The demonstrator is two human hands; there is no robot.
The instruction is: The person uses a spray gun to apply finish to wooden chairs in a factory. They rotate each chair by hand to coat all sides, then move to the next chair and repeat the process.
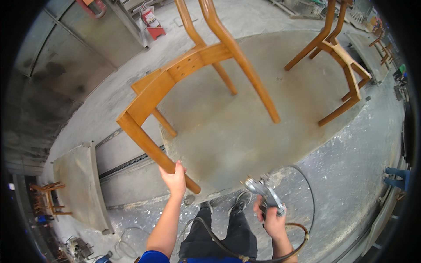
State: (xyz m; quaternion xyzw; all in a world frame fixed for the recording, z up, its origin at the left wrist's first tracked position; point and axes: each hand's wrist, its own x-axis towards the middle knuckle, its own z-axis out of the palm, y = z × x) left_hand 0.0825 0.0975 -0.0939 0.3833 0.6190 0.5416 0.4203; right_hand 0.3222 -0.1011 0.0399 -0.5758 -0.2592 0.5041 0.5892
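Observation:
My left hand (174,179) is wrapped round the front leg of an orange-brown wooden chair frame (151,98). The frame has no seat panel, and its back posts run out past the top edge. It is on a wide grey board (210,144), with the held leg reaching to the board's near edge. In my right hand (274,221) is a metal spray gun (265,193), its nozzle pointing away from me over the board's near edge. A hose (302,230) loops from beside that hand across my legs.
A second wooden chair frame (351,72) stands at the board's far right. To the left, a chain track (131,164) runs in the floor beside another board (76,188), with chairs (50,197) near it. A fire extinguisher (150,18) stands at the back. Another person's legs (397,177) show at right.

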